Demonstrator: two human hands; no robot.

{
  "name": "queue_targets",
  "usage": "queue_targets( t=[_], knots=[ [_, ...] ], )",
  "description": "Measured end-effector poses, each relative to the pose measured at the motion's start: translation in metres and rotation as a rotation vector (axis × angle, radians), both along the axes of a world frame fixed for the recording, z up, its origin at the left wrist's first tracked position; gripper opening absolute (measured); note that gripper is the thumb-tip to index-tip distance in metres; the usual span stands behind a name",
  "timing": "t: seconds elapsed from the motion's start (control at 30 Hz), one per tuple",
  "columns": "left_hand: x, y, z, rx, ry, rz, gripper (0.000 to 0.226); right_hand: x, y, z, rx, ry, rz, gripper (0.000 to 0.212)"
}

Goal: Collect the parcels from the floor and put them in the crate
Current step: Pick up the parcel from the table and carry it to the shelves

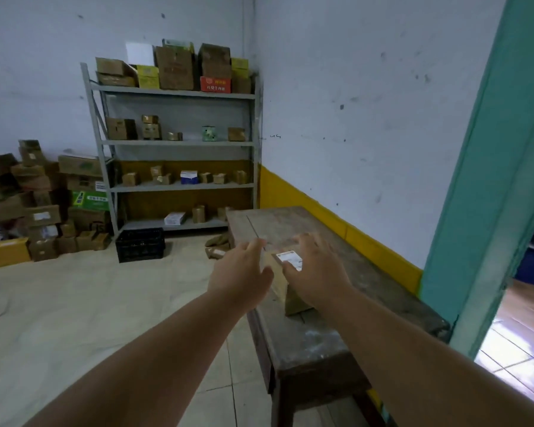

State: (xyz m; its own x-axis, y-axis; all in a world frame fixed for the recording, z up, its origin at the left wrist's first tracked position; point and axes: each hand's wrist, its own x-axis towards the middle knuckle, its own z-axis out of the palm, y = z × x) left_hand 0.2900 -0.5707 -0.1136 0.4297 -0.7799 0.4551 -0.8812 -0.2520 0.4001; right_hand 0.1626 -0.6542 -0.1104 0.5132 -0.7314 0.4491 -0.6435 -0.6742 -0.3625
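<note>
My left hand (241, 272) and right hand (313, 272) flank cardboard parcel (285, 283) on wooden table (305, 343), fingers spread, gripping nothing. More parcels (218, 246) on floor beside black crate (140, 244).

- Room was evenly lit, slightly dim and bluish.
- Daylight glared off the floor (518, 343) at the doorway, right.
- Both hands were motion-blurred at the fingertips.
- Wide-angle lens bowed the green doorframe (487, 167).
</note>
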Motion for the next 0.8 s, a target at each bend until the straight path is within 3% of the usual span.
queue_targets(
  t=[0.37,0.6,0.67,0.8],
  knots=[
    [0.063,-0.128,-0.032,0.094,0.055,-0.094,0.046,0.056,-0.117,-0.015,0.083,0.025,-0.073,0.053],
    [0.078,-0.203,-0.082,0.131,0.297,-0.02,0.05,0.077,-0.217,-0.063,0.178,0.003,0.022,0.05],
    [0.077,-0.222,-0.096,0.139,0.434,0.012,0.05,0.078,-0.249,-0.083,0.23,0.009,0.056,0.047],
    [0.075,-0.266,-0.123,-0.024,0.949,0.057,0.041,0.072,-0.313,-0.124,0.278,0.063,0.063,0.049]
  ],
)
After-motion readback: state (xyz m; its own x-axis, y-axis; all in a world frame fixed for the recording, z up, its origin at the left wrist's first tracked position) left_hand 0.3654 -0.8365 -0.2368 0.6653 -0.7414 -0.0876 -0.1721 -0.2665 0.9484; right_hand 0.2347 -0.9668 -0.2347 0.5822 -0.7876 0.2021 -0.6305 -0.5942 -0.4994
